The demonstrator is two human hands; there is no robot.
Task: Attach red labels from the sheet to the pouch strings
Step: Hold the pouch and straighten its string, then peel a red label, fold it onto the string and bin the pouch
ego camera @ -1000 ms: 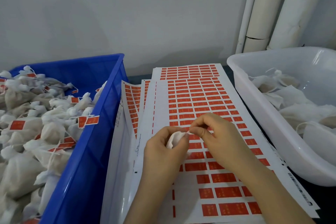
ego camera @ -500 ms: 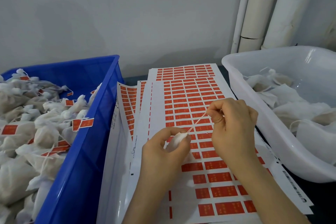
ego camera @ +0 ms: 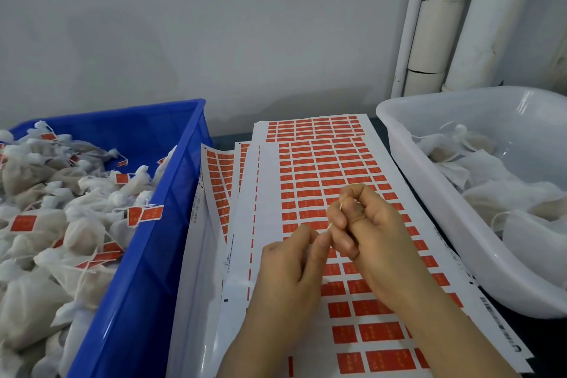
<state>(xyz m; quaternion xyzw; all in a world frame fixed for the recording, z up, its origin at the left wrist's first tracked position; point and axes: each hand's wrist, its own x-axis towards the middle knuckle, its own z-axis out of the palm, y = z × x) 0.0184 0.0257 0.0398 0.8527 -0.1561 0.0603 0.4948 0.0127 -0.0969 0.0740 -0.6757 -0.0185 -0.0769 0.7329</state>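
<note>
Both hands meet over the label sheet (ego camera: pixel 310 181), in the lane between blue crate (ego camera: pixel 147 255) and white tub (ego camera: pixel 478 242); the right hand (ego camera: pixel 377 239) pinches the pouch string (ego camera: pixel 335 216); the curled left hand (ego camera: pixel 288 270) pinches its lower end. The sheet's edges lie just beside both bins' walls.

Forearms rise from the bottom edge to centre frame; left hand (ego camera: pixel 288 267) and right hand (ego camera: pixel 377 233), fingers curled, meet at the fingertips, pinching a string (ego camera: pixel 330 226).

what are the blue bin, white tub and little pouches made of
Blue rectangular bin: probably rigid plastic, smooth, slight sheen. White rounded tub: glossy, faintly translucent plastic; highlights on its wall. White drawstring pouches: seemingly thin matte gauze-like fabric, crinkled, contents faintly showing through.
</note>
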